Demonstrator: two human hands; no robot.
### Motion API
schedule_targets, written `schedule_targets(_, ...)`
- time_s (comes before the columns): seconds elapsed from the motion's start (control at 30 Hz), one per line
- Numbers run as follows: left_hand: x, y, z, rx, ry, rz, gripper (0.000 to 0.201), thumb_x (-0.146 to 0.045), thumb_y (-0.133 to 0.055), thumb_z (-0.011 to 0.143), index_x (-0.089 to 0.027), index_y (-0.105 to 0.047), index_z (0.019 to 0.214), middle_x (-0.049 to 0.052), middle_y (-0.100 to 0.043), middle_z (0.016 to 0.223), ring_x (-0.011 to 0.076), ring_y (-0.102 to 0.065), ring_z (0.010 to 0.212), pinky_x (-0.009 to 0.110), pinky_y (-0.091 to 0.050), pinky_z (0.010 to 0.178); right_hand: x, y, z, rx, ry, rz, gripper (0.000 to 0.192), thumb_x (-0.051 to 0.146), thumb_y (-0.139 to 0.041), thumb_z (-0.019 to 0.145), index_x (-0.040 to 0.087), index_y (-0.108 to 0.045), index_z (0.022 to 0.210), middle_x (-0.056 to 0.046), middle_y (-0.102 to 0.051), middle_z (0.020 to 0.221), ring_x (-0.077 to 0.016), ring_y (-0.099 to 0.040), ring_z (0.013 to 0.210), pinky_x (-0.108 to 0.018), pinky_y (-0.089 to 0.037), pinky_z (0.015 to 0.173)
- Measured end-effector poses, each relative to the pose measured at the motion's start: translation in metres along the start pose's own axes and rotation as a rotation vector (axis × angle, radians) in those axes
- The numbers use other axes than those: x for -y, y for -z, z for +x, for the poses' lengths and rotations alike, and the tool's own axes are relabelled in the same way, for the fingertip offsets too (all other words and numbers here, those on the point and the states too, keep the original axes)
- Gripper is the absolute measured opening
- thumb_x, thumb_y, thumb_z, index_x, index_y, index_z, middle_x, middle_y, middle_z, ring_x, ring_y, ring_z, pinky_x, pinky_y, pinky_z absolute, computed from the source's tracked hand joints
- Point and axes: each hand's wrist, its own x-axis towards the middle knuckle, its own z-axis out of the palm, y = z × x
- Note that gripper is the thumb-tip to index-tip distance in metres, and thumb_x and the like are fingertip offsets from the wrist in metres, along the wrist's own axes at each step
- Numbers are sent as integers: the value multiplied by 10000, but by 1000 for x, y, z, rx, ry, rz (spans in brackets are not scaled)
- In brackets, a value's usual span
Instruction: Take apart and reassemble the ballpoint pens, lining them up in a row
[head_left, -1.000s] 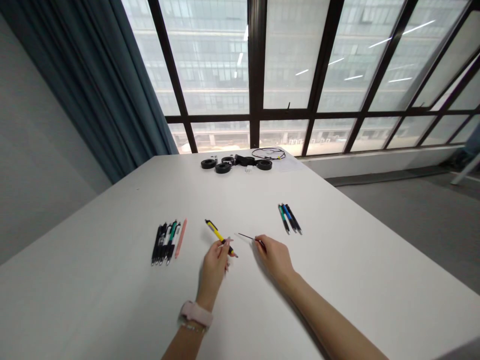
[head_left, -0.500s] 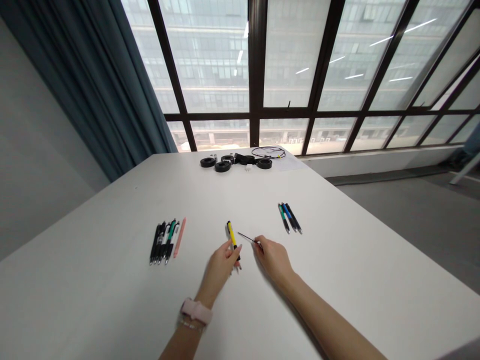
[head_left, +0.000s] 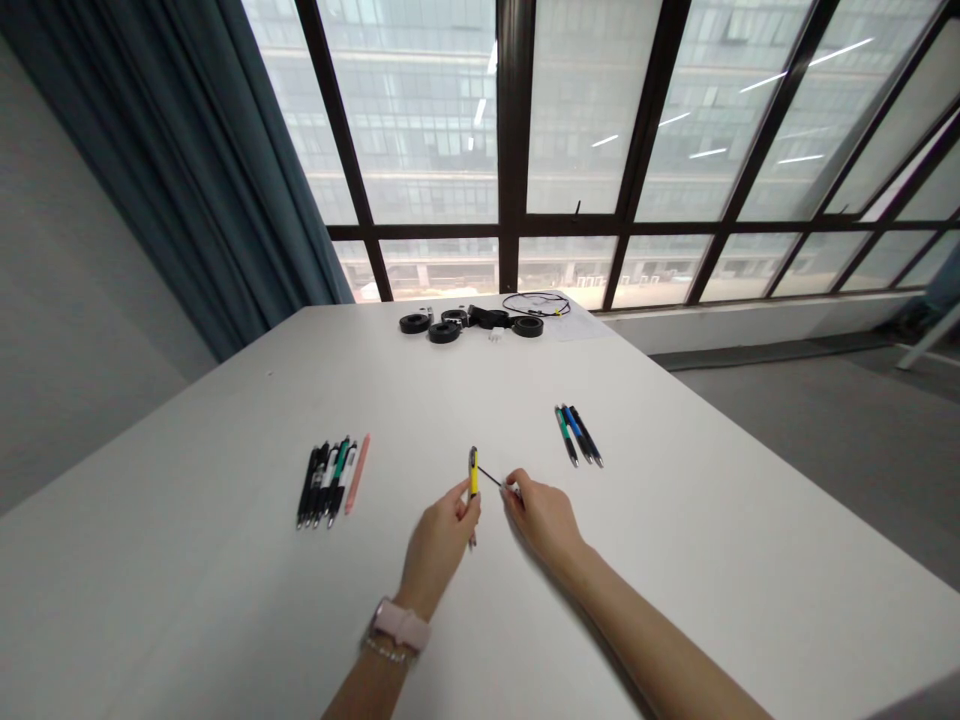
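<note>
My left hand (head_left: 439,545) grips a yellow and black pen (head_left: 473,476) and holds it nearly upright just above the white table (head_left: 225,600). My right hand (head_left: 544,520) pinches a thin dark refill (head_left: 490,477) whose free end points left and touches or nearly touches the pen. The two hands are close together near the table's middle. A pink watch sits on my left wrist.
A row of several dark, green and pink pens (head_left: 330,482) lies to the left. Three pens, green, blue and black (head_left: 577,435), lie to the right. Black rings and a cable (head_left: 480,322) rest at the far edge by the window.
My left hand has swung the yellow pen from lying slanted to the left up to nearly upright and moved it right, toward the refill. My right hand has stayed almost in place.
</note>
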Motion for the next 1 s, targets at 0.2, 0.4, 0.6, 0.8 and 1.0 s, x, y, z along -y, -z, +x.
schedule_targets(0.2,-12,3,-8,3,-17,233,469,-415,-419,877,-185,-519,1273,-39,-581,562,128,-543,526,220,-284,507,1,1,0,4,45,22,222,305,-393,960,228,-574,1063,-21,-736,838,-162,-686,763,-232,-380,606)
schedule_targets(0.4,-11,1,-11,-20,-68,413,470,-407,-384,907,-204,-456,1324,-12,-647,622,150,-600,565,231,-286,512,3,2,-1,11,66,34,199,272,-411,947,230,-579,1046,-16,-736,839,-156,-685,761,-227,-377,605)
schedule_targets(0.6,-12,0,-14,-69,-93,595,456,-342,-339,922,-206,-444,1344,45,-687,697,177,-636,592,244,-309,509,4,-3,0,9,96,11,194,260,-408,945,210,-547,1073,-21,-733,818,-169,-685,733,-238,-368,585)
schedule_targets(0.8,-15,0,-15,-83,-98,644,432,-322,-324,927,-235,-474,1323,60,-710,723,197,-662,627,246,-335,520,5,-3,0,25,104,-7,177,276,-395,956,209,-539,1033,-25,-733,835,-168,-687,755,-235,-373,590)
schedule_targets(1.0,-14,1,-14,-67,-103,633,396,-391,-355,925,-249,-554,1236,61,-713,743,191,-664,643,239,-347,530,4,-6,0,11,107,-34,203,302,-359,975,208,-537,1001,-30,-729,814,-170,-688,716,-235,-360,564)
